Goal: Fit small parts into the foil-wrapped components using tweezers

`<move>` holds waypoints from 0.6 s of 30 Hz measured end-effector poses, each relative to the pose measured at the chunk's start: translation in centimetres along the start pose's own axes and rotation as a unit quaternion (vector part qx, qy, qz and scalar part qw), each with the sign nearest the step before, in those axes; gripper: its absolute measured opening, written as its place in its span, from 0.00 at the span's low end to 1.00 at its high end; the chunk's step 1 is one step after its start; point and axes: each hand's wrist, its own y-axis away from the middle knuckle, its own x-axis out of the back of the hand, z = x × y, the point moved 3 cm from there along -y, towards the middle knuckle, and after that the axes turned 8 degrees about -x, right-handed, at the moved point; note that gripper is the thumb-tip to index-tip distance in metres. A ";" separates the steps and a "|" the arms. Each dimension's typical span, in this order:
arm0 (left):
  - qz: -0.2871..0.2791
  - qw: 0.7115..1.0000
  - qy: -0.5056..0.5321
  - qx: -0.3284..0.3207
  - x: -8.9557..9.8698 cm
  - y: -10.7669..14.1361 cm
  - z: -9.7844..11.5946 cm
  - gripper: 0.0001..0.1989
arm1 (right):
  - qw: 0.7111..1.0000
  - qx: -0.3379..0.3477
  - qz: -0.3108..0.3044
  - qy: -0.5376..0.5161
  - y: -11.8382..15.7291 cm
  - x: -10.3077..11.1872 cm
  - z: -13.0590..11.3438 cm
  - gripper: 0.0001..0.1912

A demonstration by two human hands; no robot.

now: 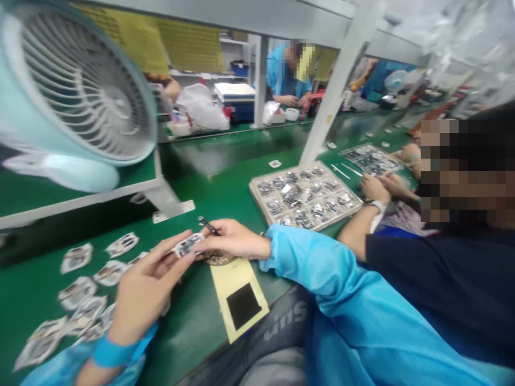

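Between the thumb and fingers of my left hand (148,281) is a small white-framed part (187,245) with dark and silvery pieces inside it. My right hand (233,238) meets it from the right, its thumb at the part's edge. A slim black tool (210,226) with a pale end sticks up from the right hand's grip; its kind does not show clearly. Partly under that hand is a round dish of tiny brownish pieces (219,258). Similar white-framed parts (76,257) lie scattered on the green table left of my left hand, several of them overlapping.
A yellow sheet with a black square (243,305) lies at the table edge. Beyond my right arm stands a compartment tray (263,212) of small metal parts. A pale blue fan (148,107) occupies a raised shelf at left. A co-worker (438,268) sits close on my right.
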 end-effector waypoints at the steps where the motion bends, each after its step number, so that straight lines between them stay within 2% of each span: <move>1: 0.009 1.000 -0.027 0.001 0.0 0.0 0.3 0.27 | 1.000 -0.002 -0.010 0.000 0.0 0.1 0.0 0.22; 5: 0.033 0.993 -0.112 -0.022 -0.2 0.1 1.8 0.21 | 0.999 -0.016 -0.037 -0.004 0.0 0.2 -0.2 0.20; 10: 0.042 0.986 -0.134 -0.084 -0.4 0.2 2.1 0.13 | 0.998 -0.049 -0.037 -0.013 -0.1 0.2 0.1 0.22; 14: 0.036 0.977 -0.187 -0.098 -0.2 0.2 1.6 0.13 | 0.999 -0.037 -0.032 0.011 0.1 0.2 -0.2 0.19; 18: 0.039 0.976 -0.185 -0.108 -0.2 0.1 2.2 0.11 | 0.998 -0.012 -0.020 0.055 0.8 0.2 -1.0 0.16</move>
